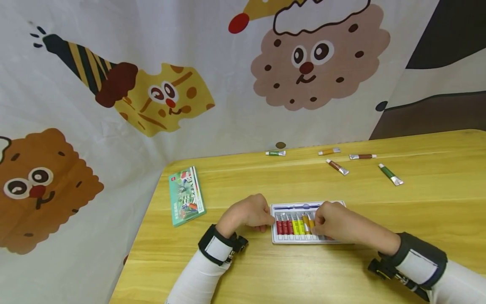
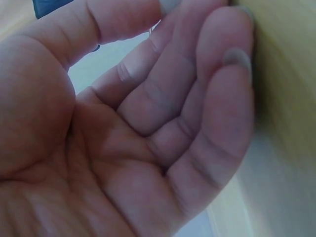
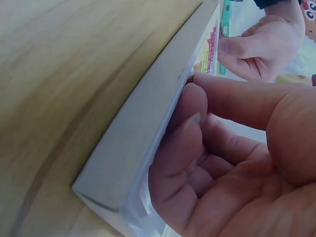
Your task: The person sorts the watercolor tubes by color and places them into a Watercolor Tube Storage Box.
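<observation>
A white tray (image 1: 300, 241) lies on the table with a row of paint tubes, red, yellow and ochre from left to right, and a thin blue-handled brush (image 1: 296, 207) along its far side. My left hand (image 1: 250, 213) grips the tray's left end between thumb and curled fingers. Over the right half of the tray, my right hand (image 1: 336, 221) pinches a paint tube with thumb and forefinger. That tube is mostly covered by the fingers; only a brownish bit shows at the tips in the right wrist view. The right hand (image 3: 232, 158) also hides the tray's right-hand slots.
A green paint box (image 1: 187, 196) lies at the left. Along the back of the table are loose tubes: a green tube (image 1: 275, 153), an ochre tube (image 1: 329, 151), a brown tube (image 1: 337, 167), another brown tube (image 1: 363, 156) and another green tube (image 1: 391, 175). A printed cloth (image 1: 228, 126) hangs behind.
</observation>
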### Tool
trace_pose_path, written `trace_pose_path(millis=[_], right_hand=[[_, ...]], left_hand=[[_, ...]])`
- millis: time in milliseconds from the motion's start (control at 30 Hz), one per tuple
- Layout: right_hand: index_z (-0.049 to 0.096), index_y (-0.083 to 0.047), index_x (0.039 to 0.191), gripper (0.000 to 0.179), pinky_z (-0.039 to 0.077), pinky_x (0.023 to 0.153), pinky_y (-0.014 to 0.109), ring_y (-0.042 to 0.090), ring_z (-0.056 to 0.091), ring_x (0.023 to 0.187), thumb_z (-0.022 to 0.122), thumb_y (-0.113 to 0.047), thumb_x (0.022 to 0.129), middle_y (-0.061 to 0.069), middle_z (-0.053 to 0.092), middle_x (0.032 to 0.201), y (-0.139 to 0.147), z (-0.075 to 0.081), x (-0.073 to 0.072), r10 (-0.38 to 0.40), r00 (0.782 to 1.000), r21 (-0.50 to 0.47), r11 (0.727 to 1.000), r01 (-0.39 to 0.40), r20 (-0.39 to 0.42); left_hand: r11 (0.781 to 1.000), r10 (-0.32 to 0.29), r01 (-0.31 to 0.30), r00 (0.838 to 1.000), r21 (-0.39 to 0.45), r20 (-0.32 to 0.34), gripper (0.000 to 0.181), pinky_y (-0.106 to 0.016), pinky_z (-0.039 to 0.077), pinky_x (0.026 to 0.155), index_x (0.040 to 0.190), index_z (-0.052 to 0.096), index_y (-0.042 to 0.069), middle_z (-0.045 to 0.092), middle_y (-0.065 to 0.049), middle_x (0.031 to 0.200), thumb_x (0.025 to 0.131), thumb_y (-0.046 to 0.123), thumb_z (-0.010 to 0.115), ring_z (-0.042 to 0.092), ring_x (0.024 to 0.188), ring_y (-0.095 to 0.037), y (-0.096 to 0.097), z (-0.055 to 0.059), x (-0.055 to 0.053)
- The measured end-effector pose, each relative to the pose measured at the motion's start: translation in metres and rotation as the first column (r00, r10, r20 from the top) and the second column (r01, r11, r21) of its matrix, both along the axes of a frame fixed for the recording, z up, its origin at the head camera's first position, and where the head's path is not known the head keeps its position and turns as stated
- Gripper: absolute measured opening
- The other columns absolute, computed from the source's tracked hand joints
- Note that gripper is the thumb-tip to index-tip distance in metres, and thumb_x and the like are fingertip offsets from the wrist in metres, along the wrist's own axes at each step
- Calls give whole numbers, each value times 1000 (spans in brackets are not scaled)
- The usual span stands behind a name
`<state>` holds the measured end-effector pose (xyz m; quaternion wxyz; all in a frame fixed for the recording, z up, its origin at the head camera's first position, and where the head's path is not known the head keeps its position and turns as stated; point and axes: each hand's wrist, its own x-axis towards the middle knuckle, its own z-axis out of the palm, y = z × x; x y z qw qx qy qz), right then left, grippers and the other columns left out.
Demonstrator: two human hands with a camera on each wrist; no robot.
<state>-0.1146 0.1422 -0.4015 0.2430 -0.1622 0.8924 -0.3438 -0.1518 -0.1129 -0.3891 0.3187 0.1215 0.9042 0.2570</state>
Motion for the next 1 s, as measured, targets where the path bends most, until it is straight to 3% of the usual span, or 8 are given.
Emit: trace_pose_path(millis=[600,800,1000], right_hand=[[63,-12,71,29,33,50,23,11,44,52,74,-16,97,-4,48,57,-3,5,-6,22,1000,4,1000,-22,9],[70,-10,83,18,35,49,24,12,45,56,69,-16,100,-2,57,67,11,25,-26,25,985,-3,1000,-26,-171],[72,0,99,17,40,54,32,18,51,63,66,-16,102,6,67,83,31,38,-73,-44,932,79,994,77,-360]], left_hand=[[1000,1,-1,1000,5,1,34,-23,34,46,61,71,3,67,-5,58,93,14,73,53,48,-13,-5,-1,-1],[1000,-11,11,1000,14,2,34,-23,34,47,62,71,3,67,-5,58,94,14,73,54,48,-13,-3,1,0],[1000,-10,10,1000,2,6,34,-22,35,47,63,72,3,67,-5,58,94,14,73,54,49,-14,-2,1,0]])
